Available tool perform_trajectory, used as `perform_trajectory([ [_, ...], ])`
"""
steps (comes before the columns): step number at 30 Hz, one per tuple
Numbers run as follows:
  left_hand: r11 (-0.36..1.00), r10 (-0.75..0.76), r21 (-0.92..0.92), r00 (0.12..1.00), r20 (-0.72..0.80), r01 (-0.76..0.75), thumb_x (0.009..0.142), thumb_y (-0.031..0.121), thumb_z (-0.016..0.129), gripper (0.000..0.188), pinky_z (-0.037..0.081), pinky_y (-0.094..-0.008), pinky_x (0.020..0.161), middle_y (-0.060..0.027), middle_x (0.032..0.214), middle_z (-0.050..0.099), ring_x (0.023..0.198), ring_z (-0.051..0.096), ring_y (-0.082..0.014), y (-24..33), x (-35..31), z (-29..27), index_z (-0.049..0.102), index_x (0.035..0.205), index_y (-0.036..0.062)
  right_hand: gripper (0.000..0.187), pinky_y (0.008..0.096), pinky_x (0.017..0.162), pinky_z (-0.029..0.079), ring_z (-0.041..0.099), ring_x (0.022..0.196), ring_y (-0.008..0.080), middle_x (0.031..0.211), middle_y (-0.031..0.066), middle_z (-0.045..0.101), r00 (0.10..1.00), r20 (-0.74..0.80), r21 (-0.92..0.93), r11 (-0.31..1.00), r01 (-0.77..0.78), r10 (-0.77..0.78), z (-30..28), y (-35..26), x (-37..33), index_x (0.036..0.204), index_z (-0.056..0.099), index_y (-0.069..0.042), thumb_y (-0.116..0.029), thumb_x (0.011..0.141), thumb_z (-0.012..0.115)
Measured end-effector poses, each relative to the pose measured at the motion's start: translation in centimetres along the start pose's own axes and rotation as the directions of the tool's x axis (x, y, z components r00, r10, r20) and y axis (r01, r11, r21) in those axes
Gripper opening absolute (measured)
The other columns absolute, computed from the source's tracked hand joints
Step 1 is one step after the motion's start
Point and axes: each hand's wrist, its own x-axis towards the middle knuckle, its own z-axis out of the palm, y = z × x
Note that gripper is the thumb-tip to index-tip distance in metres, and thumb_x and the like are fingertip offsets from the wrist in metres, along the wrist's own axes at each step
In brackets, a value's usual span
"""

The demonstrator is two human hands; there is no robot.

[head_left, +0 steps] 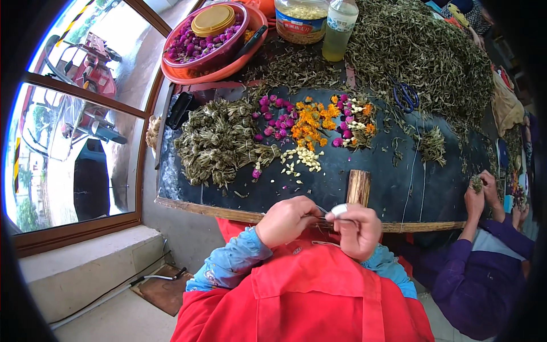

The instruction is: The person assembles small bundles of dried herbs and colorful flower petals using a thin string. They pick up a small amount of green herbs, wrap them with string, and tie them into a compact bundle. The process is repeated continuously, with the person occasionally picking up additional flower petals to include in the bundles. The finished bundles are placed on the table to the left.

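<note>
Red apron cloth (325, 279) spreads below the hands, and from where I stand the head view shows them meeting at the near edge of the dark surface (390, 196). Left hand (288, 221) and right hand (359, 231) are both curled, thumbs and fingers pinching what looks like a thin strand (323, 211). It lies right in the narrow gap, its long axis running from one hand to the other, neither clearly nearer. It appears dark and slender, mostly hidden by fingers, so I can't tell its material. One white piece (340, 211), perhaps a wrap, sits at the right fingertips. Just beyond the right hand, a wooden stick (359, 188) points away. Bundled dried stalks (213, 145) lie beyond and left; nearly straight ahead are purple blossoms (288, 122), orange flowers (310, 125) and pale petals (307, 159).
</note>
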Motion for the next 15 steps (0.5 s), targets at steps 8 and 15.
perform_trajectory([
  [8, 0.891, 0.019, 0.438, 0.953, -0.302, 0.121, 0.082, 0.012, 0.071, 0.012, 0.052, -0.0388, 0.065, -0.0111, 0.081, 0.063, 0.076, 0.064, -0.0317, -1.7, 2.3, -2.2, 0.068, 0.091, 0.0051, 0.014, 0.0204, 0.048, 0.042, 0.051, 0.052, 0.0048, 0.074, 0.0095, 0.067, 0.976, 0.070, 0.201, 0.955, -0.216, 0.206, -0.3, -0.4, -0.4, 0.111, 0.048, -0.001, -0.010, 0.101, 0.051],
  [15, 0.896, -0.426, -0.233, 0.881, -0.207, 0.378, 0.092, 0.004, 0.063, 0.011, 0.052, -0.0247, 0.065, -0.0097, 0.097, 0.068, 0.077, 0.066, -0.0129, 0.2, 2.5, -2.3, 0.062, 0.102, -0.0006, 0.010, 0.0236, 0.053, 0.050, 0.063, 0.060, 0.0097, 0.075, 0.0070, 0.067, 0.947, 0.013, -0.016, 0.947, -0.319, 0.320, 0.5, 0.3, 0.6, 0.105, 0.057, 0.001, -0.004, 0.097, 0.058],
])
